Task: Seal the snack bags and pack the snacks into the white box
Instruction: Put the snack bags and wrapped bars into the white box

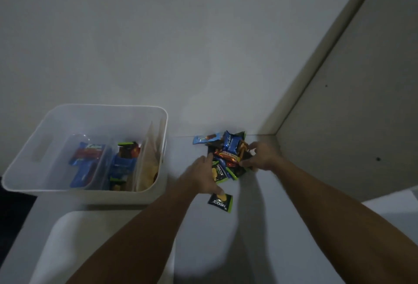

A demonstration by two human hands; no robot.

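Dimly lit | pale table point(282, 227) | white wall point(158, 34) | corner at right

Lower snacks in the pile point(228, 159) under both hands, labels blurred.

A rectangular white plastic box point(90, 148) stands on the pale grey tabletop point(282, 227), at the left, against the plain wall point(181, 34) behind it. Inside the box, several blue and green snack packets point(122, 161) lie among upright dividers. To the right of the box, near the back corner where the wall meets a beige side panel point(350, 102), lies a heap of small foil snack packets point(228, 154). The left hand point(201, 175) rests on the heap's left side, the right hand point(262, 154) on its right side. One black and green packet point(220, 202) lies apart, in front of the heap, just beside the left hand.
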